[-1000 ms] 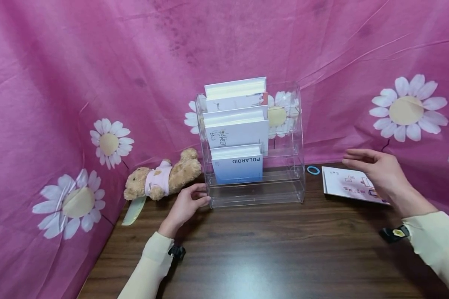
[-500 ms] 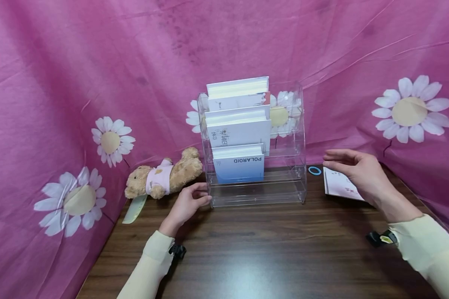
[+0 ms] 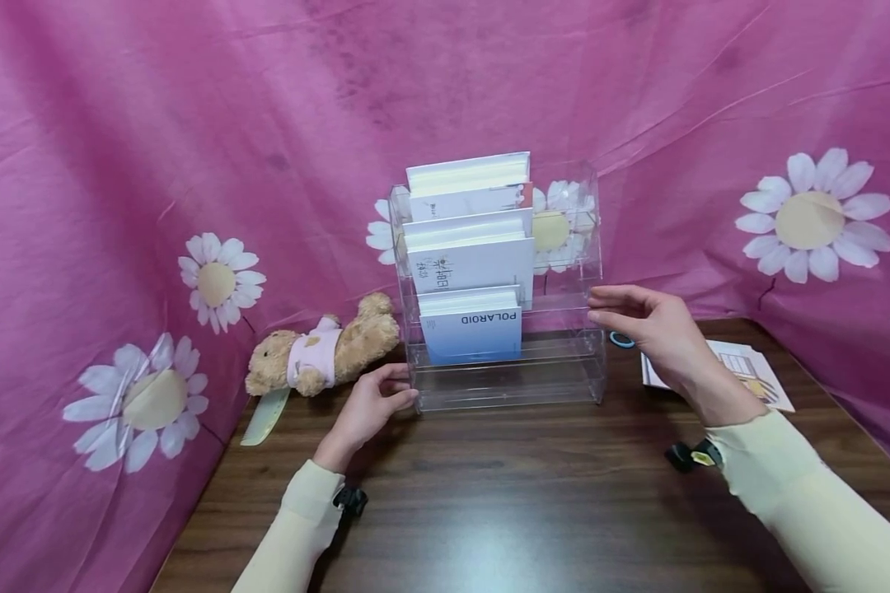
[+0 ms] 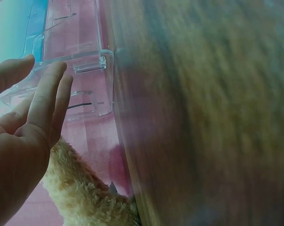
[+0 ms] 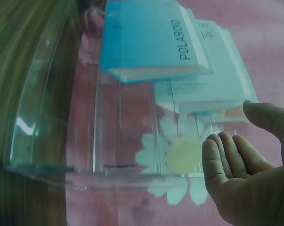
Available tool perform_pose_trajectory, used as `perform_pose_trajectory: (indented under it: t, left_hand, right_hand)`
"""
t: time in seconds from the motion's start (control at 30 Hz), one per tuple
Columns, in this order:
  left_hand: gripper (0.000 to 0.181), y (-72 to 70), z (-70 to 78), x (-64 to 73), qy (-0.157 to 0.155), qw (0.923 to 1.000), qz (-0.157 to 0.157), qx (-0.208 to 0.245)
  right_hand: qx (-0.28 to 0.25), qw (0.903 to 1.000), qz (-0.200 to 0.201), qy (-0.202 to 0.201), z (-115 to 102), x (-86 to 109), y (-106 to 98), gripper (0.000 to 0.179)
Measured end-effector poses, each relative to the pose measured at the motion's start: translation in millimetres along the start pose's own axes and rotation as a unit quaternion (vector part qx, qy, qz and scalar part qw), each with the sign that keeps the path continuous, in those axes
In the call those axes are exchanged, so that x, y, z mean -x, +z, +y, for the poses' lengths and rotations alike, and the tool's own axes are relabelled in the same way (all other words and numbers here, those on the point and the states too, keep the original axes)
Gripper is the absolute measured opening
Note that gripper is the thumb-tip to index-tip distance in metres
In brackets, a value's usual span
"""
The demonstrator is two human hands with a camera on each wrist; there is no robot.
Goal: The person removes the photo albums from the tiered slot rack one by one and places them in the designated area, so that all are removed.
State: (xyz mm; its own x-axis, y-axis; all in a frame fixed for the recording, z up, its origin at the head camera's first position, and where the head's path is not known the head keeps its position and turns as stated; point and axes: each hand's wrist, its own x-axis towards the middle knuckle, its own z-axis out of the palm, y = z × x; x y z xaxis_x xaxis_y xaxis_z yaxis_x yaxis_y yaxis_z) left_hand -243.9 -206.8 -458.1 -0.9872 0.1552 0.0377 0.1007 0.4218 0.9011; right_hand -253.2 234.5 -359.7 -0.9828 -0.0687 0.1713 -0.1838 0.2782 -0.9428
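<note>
A clear tiered acrylic rack point(image 3: 564, 375) stands on the table, with a blue-and-white POLAROID book point(image 3: 470, 336) on its lower tier. Behind that are a white book point(image 3: 475, 262) on the middle tier and another white book point(image 3: 467, 202) at the top. My left hand point(image 3: 367, 409) rests its extended fingers against the rack's lower left side. At the right side, my right hand point(image 3: 667, 342) is raised with fingers reaching toward the rack's edge; whether they touch it I cannot tell. In the right wrist view its fingers point(image 5: 224, 155) are loosely bent and hold nothing.
Left of the rack lies a teddy bear point(image 3: 326, 350) in a pink shirt, partly over a pale green comb point(image 3: 265, 418). Printed booklets or cards point(image 3: 756, 375) and a blue ring point(image 3: 621, 339) lie to the right. A pink flowered cloth point(image 3: 304, 123) surrounds the wooden table point(image 3: 489, 494).
My right hand has moved left from above the booklets to the rack's right side, uncovering more of them. The left hand stays at the rack's left side.
</note>
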Motion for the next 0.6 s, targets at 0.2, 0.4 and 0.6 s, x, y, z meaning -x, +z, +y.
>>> perform_pose_trajectory:
  t: [0.2,0.4,0.6]
  left_hand:
    - [0.047,1.1,-0.1,-0.3,0.000,1.0000,-0.002,-0.001]
    - [0.048,1.0,-0.2,0.7,-0.013,0.9996,-0.002,0.026]
    - [0.048,1.2,0.1,0.1,-0.012,0.9992,-0.003,0.037]
  right_hand:
    - [-0.003,1.0000,-0.009,-0.001,-10,-8.5,13,0.052]
    - [-0.028,0.9993,-0.025,-0.005,-13,-16.3,26,0.052]
    - [-0.024,0.9989,-0.041,-0.005,-18,-23.3,36,0.054]
